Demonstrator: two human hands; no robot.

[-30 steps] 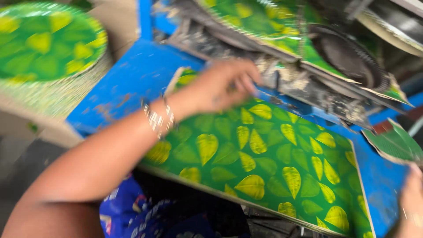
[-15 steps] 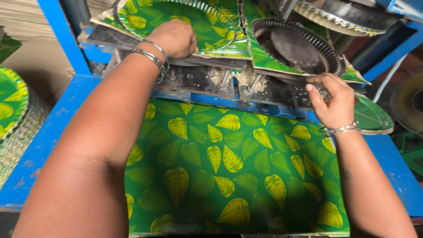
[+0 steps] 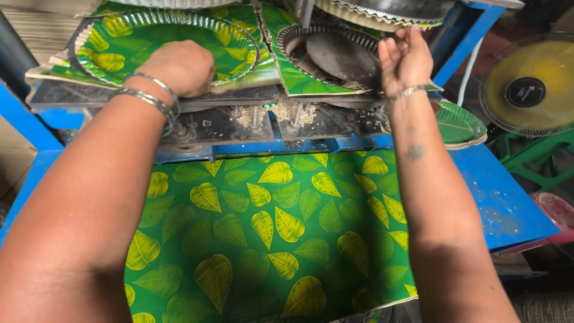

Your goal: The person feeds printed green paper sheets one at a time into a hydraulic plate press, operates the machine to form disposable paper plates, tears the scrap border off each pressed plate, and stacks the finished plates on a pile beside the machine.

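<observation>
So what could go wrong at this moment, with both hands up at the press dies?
The left hand rests on the pressed green plate and the right hand on the dark die rim; fingers could be pinched if the upper die came down. The bangles might snag.

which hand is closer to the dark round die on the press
Right. The right hand touches the dark round die at its right rim; the left hand rests on the pressed green plate, well left.
</observation>
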